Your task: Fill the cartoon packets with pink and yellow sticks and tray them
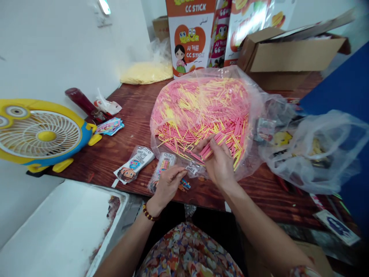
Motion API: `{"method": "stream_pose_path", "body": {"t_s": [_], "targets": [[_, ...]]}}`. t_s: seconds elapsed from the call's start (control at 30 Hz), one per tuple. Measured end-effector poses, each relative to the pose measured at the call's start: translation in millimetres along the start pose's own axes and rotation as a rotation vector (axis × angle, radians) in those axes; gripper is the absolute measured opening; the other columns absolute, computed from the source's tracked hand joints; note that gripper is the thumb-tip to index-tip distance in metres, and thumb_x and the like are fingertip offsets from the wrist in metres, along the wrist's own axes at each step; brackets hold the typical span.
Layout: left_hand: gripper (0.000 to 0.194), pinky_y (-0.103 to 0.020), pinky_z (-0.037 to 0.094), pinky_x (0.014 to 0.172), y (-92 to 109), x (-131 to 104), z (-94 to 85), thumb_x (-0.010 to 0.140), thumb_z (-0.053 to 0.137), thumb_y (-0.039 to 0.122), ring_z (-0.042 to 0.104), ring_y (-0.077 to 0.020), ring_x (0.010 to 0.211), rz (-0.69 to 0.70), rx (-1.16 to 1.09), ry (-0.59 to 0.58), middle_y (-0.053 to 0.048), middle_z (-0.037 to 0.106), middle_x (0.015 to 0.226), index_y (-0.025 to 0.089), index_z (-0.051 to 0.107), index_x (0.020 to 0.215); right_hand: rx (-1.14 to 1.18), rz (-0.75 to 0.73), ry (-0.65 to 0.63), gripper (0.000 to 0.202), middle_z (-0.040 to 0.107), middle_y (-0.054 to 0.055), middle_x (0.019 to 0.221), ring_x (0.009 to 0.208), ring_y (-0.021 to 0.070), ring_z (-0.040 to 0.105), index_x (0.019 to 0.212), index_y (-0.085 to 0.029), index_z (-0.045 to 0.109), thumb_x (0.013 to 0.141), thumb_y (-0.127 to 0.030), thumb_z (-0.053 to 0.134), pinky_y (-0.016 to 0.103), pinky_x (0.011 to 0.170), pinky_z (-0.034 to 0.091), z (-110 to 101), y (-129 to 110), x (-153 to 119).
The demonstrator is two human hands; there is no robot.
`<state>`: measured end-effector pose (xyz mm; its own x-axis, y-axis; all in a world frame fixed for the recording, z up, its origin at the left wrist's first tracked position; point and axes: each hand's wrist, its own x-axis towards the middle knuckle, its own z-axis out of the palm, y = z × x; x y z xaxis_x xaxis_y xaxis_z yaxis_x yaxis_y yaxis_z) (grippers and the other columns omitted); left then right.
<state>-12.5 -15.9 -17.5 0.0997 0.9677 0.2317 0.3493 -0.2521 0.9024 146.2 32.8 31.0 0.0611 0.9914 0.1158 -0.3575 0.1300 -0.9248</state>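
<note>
A large clear bag (198,104) of thin pink and yellow sticks lies open on the dark wooden table. My right hand (219,161) is closed round a small bundle of pink and yellow sticks (213,146) at the bag's front edge. To its left, my left hand (170,184) pinches a small clear printed packet (192,167) by its edge; part of the packet is hidden by the fingers. Under and beside my left hand lies a packet with sticks showing (165,162). Further left is a stack of flat printed packets (135,164).
A yellow and blue fan (47,134) stands at the left, near a dark red bottle (82,102) and some cards (110,126). Printed cartons (190,42) and an open cardboard box (291,57) stand behind. A clear plastic bag (317,154) lies at the right.
</note>
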Motion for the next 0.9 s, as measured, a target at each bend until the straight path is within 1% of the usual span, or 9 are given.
{"method": "stream_pose_path", "body": {"t_s": [0.1,0.2,0.3,0.37,0.47,0.57,0.67,0.77,0.9], "targets": [[0.022,-0.026,0.044,0.065,0.5,1.0,2.8,0.092,0.058,0.035,0.056,-0.0156,0.067,0.019,0.003,0.029,-0.002,0.064,0.071,0.02,0.072,0.082,-0.048,0.012,-0.019,0.027,0.07,0.004,0.084,0.087,0.0224,0.069,0.102,-0.026,0.049,0.095,-0.052,0.043,0.039,0.078,0.054,7.3,7.1,-3.8],[0.022,-0.026,0.044,0.065,-0.6,0.5,4.7,0.092,0.058,0.033,0.056,-0.0149,0.067,0.012,-0.011,0.047,-0.001,0.064,0.071,0.02,0.072,0.081,-0.124,0.013,-0.032,0.034,0.072,0.005,0.093,0.094,0.023,0.069,0.106,-0.025,0.053,0.096,-0.056,0.041,0.039,0.081,0.054,6.6,16.9,-7.6],[0.021,-0.026,0.046,0.069,-3.7,-0.9,7.2,0.093,0.057,0.033,0.059,-0.0153,0.071,-0.009,-0.048,0.082,-0.002,0.067,0.076,0.02,0.072,0.084,-0.157,0.016,-0.031,0.033,0.074,0.005,0.099,0.101,0.0231,0.068,0.107,-0.024,0.058,0.096,-0.052,0.043,0.04,0.089,0.053,1.8,22.9,-11.5],[0.021,-0.026,0.046,0.07,-5.5,-1.3,8.8,0.092,0.058,0.034,0.06,-0.0157,0.074,-0.027,-0.071,0.105,-0.002,0.069,0.078,0.02,0.072,0.086,-0.149,0.034,-0.076,0.029,0.074,0.005,0.104,0.105,0.0229,0.067,0.104,-0.023,0.063,0.096,-0.047,0.047,0.041,0.097,0.05,-1.4,22.3,-13.7],[0.019,-0.026,0.046,0.07,-4.6,0.5,10.1,0.091,0.06,0.034,0.06,-0.0157,0.073,-0.07,-0.102,0.118,-0.002,0.069,0.078,0.021,0.073,0.086,-0.159,0.072,-0.163,0.026,0.075,0.006,0.109,0.107,0.0227,0.065,0.1,-0.022,0.068,0.094,-0.041,0.051,0.041,0.101,0.047,-4.3,15.3,-14.2],[0.016,-0.026,0.047,0.072,0.3,5.5,9.4,0.089,0.062,0.033,0.06,-0.0157,0.076,-0.098,-0.164,0.133,-0.001,0.071,0.081,0.021,0.073,0.087,-0.262,0.067,-0.251,0.024,0.073,0.006,0.115,0.109,0.022,0.064,0.103,-0.022,0.069,0.092,-0.039,0.055,0.04,0.103,0.046,-4.4,4.9,-9.3],[0.016,-0.026,0.048,0.075,5.5,11.9,7.9,0.087,0.065,0.033,0.061,-0.016,0.078,-0.133,-0.245,0.152,-0.002,0.071,0.083,0.02,0.073,0.087,-0.337,0.023,-0.317,0.028,0.073,0.006,0.115,0.109,0.0211,0.064,0.106,-0.023,0.069,0.094,-0.043,0.054,0.04,0.103,0.045,-3.6,-4.7,0.2],[0.018,-0.027,0.049,0.077,8.6,17.3,6.8,0.085,0.067,0.035,0.062,-0.0162,0.08,-0.175,-0.349,0.173,-0.003,0.071,0.085,0.018,0.073,0.088,-0.346,0.015,-0.378,0.035,0.074,0.005,0.111,0.106,0.0208,0.065,0.108,-0.024,0.07,0.096,-0.05,0.049,0.038,0.1,0.047,-2.6,-12.0,10.9],[0.02,-0.026,0.05,0.078,10.1,22.3,6.0,0.084,0.069,0.036,0.062,-0.0156,0.081,-0.184,-0.434,0.2,-0.003,0.071,0.086,0.018,0.074,0.089,-0.33,-0.005,-0.446,0.038,0.074,0.004,0.111,0.107,0.0201,0.065,0.108,-0.026,0.072,0.098,-0.05,0.045,0.038,0.101,0.047,1.5,-20.9,21.5]]}}
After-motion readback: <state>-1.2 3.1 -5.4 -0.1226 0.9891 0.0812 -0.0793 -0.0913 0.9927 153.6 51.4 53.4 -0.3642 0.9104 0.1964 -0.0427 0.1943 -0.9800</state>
